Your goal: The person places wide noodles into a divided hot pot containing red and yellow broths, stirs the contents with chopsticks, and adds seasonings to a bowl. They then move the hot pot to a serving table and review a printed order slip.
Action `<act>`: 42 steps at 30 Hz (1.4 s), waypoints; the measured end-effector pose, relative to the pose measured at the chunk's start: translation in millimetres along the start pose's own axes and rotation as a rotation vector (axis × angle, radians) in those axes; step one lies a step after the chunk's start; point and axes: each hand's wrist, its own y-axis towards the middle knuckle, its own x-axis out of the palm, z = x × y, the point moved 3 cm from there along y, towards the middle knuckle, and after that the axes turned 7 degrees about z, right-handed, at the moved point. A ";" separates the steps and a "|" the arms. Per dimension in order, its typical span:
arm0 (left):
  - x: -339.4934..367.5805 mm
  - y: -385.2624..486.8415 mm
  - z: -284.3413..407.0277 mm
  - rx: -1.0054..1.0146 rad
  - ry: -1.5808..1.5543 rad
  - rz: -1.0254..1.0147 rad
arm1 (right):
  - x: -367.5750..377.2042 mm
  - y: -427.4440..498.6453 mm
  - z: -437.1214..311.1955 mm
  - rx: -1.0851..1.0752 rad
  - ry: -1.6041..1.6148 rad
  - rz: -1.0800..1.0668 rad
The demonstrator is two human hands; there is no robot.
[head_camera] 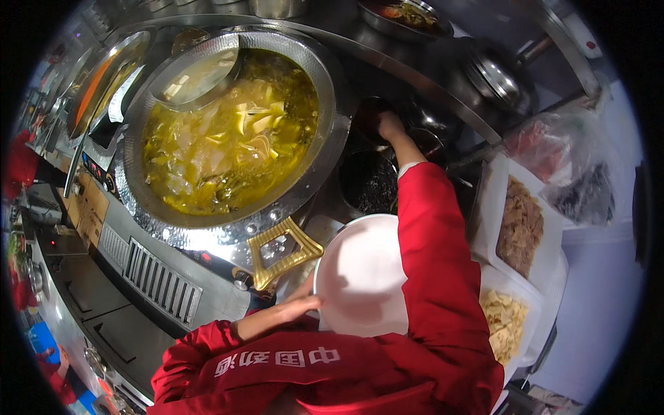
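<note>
My left hand (303, 302) grips the left rim of a large white bowl (365, 280), thumb on the rim. No food shows in the visible part of the bowl; my right sleeve covers its right side. Stretched forward, my right hand (391, 126) is over dark round containers, its fingers lost in shadow, so any hold is hidden. A container of dark contents (369, 179) stands just nearer me. To the left, a big hammered-metal pot (332, 140) holds yellow-green broth (228, 155) with leafy greens and pale slices. Its gold handle (285, 251) points towards the bowl.
An inner compartment (202, 83) of the pot holds paler broth with white cubes. White tubs of brownish slices (521, 223) and yellowish pieces (503, 324) stand right, beside a clear plastic bag (576, 161). A raised metal rail (415, 78) curves behind. People in red are at far left.
</note>
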 end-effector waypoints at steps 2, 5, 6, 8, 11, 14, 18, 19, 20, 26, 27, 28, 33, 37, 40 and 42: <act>-0.9 -1.7 3.3 0.078 0.004 0.079 | 10.8 14.2 0.2 -0.115 0.163 0.056; 2.2 -2.5 2.9 0.029 0.063 0.109 | 43.4 37.2 7.2 -0.323 -0.124 0.026; 2.8 -1.0 3.2 0.038 0.095 0.116 | 57.6 44.2 17.7 -0.241 -0.233 -0.050; 4.7 -4.1 6.9 0.245 0.111 0.173 | 86.4 53.3 32.3 -0.188 -0.356 -0.097; 6.8 -13.4 -1.3 0.181 -0.036 0.216 | 119.1 54.6 51.1 -0.097 -0.501 -0.097; 8.2 -18.1 -11.4 -0.011 -0.054 0.189 | 124.7 49.9 66.5 -0.150 -0.484 -0.145; 6.0 -12.4 -7.8 -0.006 0.028 0.153 | 87.8 53.9 87.0 0.034 -0.265 -0.175; 5.7 -9.9 -6.1 -0.013 0.022 0.141 | 80.1 52.1 83.7 -0.106 -0.362 -0.237; 4.3 -6.5 -3.5 -0.014 -0.024 0.121 | 68.6 55.9 78.1 -0.227 -0.489 -0.252; 3.7 -2.0 0.5 0.081 -0.163 0.088 | -9.3 13.1 53.4 0.231 0.612 -0.317; 2.6 -2.1 -1.8 0.045 -0.164 0.074 | -26.5 1.2 49.1 0.354 0.868 -0.260; 3.0 0.1 -2.5 0.066 -0.297 0.079 | -42.1 -10.4 39.3 0.311 0.837 -0.322; -3.6 19.4 2.9 0.098 -0.455 -0.013 | -136.3 -86.2 -22.3 0.099 0.833 -0.332; -6.2 31.3 15.2 0.141 -0.362 -0.024 | -198.1 -165.2 -67.4 0.088 0.856 -0.157; -6.6 31.3 22.9 0.104 -0.329 -0.002 | -202.3 -220.3 -81.3 0.138 0.797 -0.050; -4.9 29.9 27.0 0.119 -0.345 -0.022 | -189.6 -245.5 -84.7 0.102 0.785 -0.054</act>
